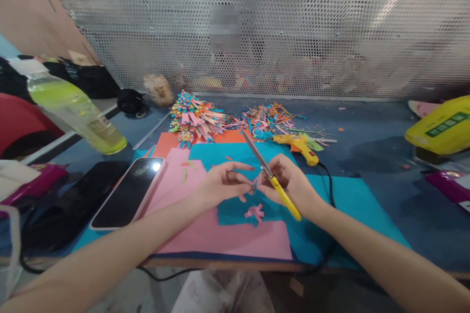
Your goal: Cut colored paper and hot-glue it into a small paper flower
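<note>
Counter (374, 146), dark blue: near edge runs below a pink sheet (235, 242) and blue paper (348, 205); far edge meets a perforated metal panel (312, 34). Open room lies to the right, between the glue gun (299, 144) and a yellow packet (440, 124). Left side is bordered by a phone (127, 195) and a tilted bottle (79, 110).

Paper piece (254, 183), small: held between the two hands above the blue paper; largely hidden by the fingers, seemingly pink and blue. Left hand (222, 183): thumb and forefinger pinched narrow on it. Right hand (293, 183): fingers bent around scissors (282, 198), blades pointing far-left, fingertips also at the paper piece. Yellow packet: cut off at right.

Count: scissors, one; glue gun, one, just beyond the right hand; phone, one; bottle, one; pink cutout (254, 212), one, near side of the hands; fringed paper cone (194, 117), one, far left of the hands; heap of paper strips (270, 117), one, right of the cone, strips too tangled to count.
</note>
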The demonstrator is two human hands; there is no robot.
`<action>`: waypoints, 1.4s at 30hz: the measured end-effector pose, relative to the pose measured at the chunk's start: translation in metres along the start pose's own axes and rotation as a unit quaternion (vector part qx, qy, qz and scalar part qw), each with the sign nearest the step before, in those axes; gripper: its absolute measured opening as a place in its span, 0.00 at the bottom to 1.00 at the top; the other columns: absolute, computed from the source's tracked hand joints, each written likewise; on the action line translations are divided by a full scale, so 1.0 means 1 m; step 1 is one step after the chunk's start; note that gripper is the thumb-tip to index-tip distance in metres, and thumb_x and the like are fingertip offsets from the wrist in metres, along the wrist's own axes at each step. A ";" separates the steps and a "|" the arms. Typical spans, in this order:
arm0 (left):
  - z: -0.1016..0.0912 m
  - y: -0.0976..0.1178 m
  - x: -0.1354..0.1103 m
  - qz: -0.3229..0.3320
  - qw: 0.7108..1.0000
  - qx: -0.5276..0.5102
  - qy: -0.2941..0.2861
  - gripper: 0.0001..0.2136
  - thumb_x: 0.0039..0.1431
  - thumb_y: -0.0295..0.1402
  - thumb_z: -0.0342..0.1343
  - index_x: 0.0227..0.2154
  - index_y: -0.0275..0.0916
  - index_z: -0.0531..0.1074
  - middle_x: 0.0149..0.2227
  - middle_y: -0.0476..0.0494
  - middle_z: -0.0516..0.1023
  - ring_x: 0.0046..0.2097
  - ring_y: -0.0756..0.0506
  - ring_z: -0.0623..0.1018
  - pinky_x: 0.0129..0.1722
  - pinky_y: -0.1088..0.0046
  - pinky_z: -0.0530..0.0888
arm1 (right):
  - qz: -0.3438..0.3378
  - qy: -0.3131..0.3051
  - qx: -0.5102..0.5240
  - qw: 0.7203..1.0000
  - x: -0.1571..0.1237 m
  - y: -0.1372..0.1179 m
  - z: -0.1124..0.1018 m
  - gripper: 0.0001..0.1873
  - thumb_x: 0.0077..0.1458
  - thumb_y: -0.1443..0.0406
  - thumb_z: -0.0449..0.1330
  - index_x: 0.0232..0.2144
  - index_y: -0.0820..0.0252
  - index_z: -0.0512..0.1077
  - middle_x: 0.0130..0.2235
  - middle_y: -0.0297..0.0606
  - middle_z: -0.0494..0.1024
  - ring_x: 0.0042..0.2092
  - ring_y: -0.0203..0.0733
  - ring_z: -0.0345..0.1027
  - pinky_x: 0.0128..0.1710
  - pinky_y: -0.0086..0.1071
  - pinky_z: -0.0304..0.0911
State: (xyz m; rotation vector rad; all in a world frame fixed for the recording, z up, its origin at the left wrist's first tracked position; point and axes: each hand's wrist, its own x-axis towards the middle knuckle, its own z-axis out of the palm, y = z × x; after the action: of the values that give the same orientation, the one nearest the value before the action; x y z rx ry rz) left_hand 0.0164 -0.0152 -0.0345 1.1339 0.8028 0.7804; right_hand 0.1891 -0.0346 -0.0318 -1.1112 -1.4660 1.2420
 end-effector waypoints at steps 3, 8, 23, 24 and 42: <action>-0.001 0.000 0.000 0.010 1.000 -0.004 -0.005 0.19 0.40 0.27 0.64 0.38 0.34 0.68 0.25 0.48 0.76 0.27 0.50 0.75 0.24 0.77 0.72 | 0.004 -0.010 0.006 1.000 0.000 0.001 -0.001 0.20 0.37 0.67 0.64 0.27 0.56 0.55 0.26 0.29 0.70 0.29 0.35 0.68 0.29 0.30 0.64; -0.002 -0.002 0.001 0.014 1.000 -0.007 -0.018 0.18 0.40 0.27 0.64 0.37 0.34 0.68 0.25 0.47 0.77 0.26 0.50 0.75 0.24 0.76 0.72 | -0.001 -0.015 0.019 1.000 -0.001 0.000 -0.001 0.18 0.37 0.70 0.62 0.27 0.56 0.55 0.26 0.28 0.69 0.28 0.32 0.66 0.29 0.29 0.62; -0.013 0.021 -0.007 0.146 0.981 0.024 0.126 0.23 0.42 0.27 0.62 0.45 0.38 0.66 0.32 0.45 0.79 0.28 0.51 0.75 0.23 0.79 0.71 | -0.048 -0.038 -0.114 0.992 0.003 -0.001 -0.022 0.16 0.43 0.66 0.62 0.28 0.56 0.55 0.28 0.31 0.67 0.29 0.36 0.65 0.28 0.31 0.63; -0.013 0.023 -0.008 0.155 0.978 0.029 0.139 0.23 0.42 0.27 0.62 0.45 0.37 0.66 0.31 0.45 0.78 0.27 0.51 0.75 0.23 0.78 0.71 | -0.046 -0.036 -0.120 0.991 0.003 -0.002 -0.022 0.17 0.43 0.66 0.62 0.28 0.56 0.55 0.28 0.31 0.67 0.29 0.36 0.66 0.27 0.31 0.63; 0.004 -0.003 -0.008 0.135 0.986 0.096 0.026 0.15 0.46 0.31 0.60 0.37 0.36 0.66 0.30 0.44 0.76 0.32 0.47 0.77 0.29 0.70 0.75 | -0.048 -0.076 -0.053 0.995 -0.003 0.006 -0.011 0.19 0.41 0.69 0.64 0.30 0.57 0.56 0.30 0.30 0.69 0.30 0.33 0.65 0.29 0.28 0.63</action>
State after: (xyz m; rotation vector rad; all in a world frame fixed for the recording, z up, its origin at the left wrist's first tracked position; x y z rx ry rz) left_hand 0.0162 -0.0246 -0.0353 1.4185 0.7896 0.9758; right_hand 0.2008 -0.0351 -0.0370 -1.0208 -1.6958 1.2155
